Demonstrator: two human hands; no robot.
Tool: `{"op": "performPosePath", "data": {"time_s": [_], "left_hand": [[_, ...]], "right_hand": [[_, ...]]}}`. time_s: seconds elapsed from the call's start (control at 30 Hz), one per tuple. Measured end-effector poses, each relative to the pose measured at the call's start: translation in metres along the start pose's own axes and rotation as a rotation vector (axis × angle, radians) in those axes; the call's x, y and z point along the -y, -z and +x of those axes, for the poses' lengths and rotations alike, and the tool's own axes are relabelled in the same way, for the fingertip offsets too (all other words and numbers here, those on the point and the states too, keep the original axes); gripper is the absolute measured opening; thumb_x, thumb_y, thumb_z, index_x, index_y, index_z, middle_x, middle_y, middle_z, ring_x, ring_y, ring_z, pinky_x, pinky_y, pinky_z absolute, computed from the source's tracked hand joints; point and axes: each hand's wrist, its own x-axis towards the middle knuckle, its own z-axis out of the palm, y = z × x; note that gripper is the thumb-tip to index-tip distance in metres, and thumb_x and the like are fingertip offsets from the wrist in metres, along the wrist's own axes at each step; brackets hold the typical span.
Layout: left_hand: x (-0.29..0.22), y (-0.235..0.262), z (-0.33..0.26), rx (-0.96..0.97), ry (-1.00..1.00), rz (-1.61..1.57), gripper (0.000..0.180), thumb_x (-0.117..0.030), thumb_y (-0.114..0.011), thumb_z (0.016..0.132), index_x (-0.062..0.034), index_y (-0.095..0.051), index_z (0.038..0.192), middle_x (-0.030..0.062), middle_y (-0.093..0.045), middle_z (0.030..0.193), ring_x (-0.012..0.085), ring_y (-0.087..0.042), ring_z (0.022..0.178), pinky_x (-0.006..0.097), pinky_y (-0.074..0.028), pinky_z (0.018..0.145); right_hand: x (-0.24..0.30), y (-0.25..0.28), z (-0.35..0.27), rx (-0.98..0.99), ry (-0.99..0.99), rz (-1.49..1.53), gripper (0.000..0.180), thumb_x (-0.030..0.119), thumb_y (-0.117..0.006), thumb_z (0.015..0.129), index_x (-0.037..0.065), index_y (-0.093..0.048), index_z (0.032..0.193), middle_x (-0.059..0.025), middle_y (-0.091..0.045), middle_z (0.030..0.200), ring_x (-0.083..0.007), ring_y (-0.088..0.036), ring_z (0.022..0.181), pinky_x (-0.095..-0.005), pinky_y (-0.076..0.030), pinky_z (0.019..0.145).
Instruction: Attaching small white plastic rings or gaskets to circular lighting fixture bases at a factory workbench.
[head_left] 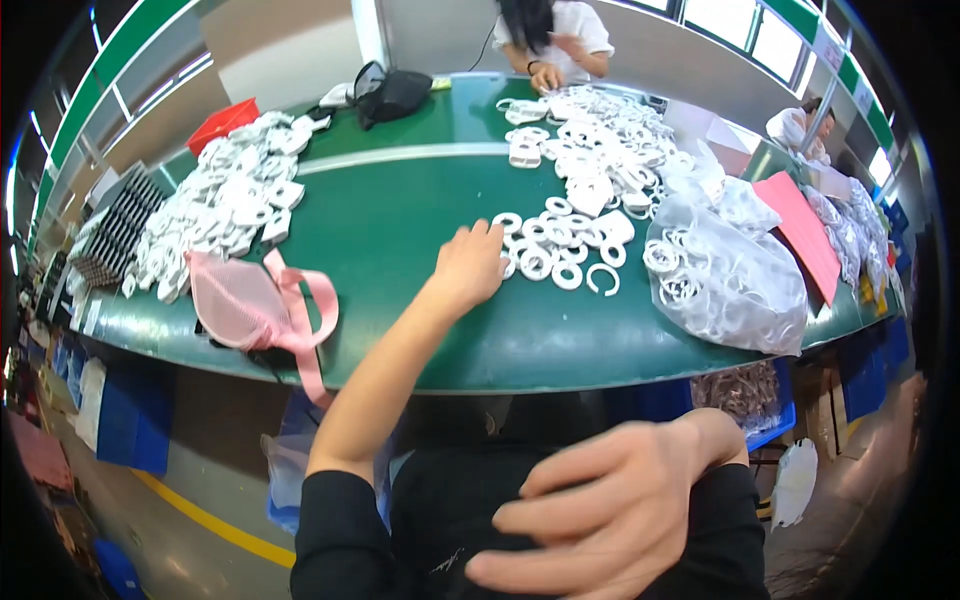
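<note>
My left hand point(470, 264) rests on the green table with its fingers bent and held together. It is at the left edge of a loose group of white rings point(535, 262). One ring lies partly behind the hand, and whatever the fingertips hold is hidden. Close to my body, above my lap, my right hand point(610, 510) is raised, slightly blurred, its fingers apart and nothing in them. An open-gapped white ring point(603, 280) lies at the group's right end. Beyond the group spreads a large heap of white plastic parts point(615, 140).
A clear plastic bag of white rings point(735, 285) lies at the right, near a pink sheet point(800, 235). At left are a pink mesh bag point(240, 300), another heap of white parts point(225, 190) and a red bin point(222, 125). A person point(560, 45) sits across the table point(400, 215).
</note>
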Motion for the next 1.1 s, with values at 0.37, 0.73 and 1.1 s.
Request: {"op": "performPosePath", "data": {"time_s": [0.37,0.73,1.1], "left_hand": [[0.012,-0.009,0.018,0.074,0.016,-0.347,0.039,-0.022,-0.082,0.052,-0.0017,-0.061,0.079,0.0158,-0.063,0.076,0.0305,-0.061,0.073,0.035,-0.049,0.066],[-0.006,-0.016,0.021,-0.177,0.16,-1.415,0.016,0.004,-0.056,0.084,0.0046,-0.057,0.101,0.013,-0.065,0.096,0.0133,-0.063,0.083,0.025,-0.05,0.075],[-0.016,-0.009,0.01,-0.476,-0.226,-0.676,0.029,0.002,-0.068,0.071,-0.003,-0.064,0.099,0.0155,-0.062,0.11,0.0337,-0.057,0.107,0.04,-0.044,0.091]], "right_hand": [[-0.168,0.021,-0.242,-0.432,-1.63,-0.75,0.041,0.032,-0.064,0.08,0.006,-0.054,0.109,-0.0153,-0.063,0.089,-0.0314,-0.062,0.077,-0.0405,-0.048,0.068],[-0.197,0.013,-0.291,-0.829,-1.651,-0.454,0.046,0.024,-0.073,0.071,0.002,-0.06,0.109,-0.0065,-0.064,0.072,-0.0152,-0.059,0.064,-0.0281,-0.045,0.06],[-0.157,-0.041,-0.179,-0.833,-1.537,0.784,0.02,0.025,-0.053,0.092,0.006,-0.057,0.087,0.0021,-0.054,0.066,-0.0048,-0.052,0.055,-0.0193,-0.042,0.049]]}}
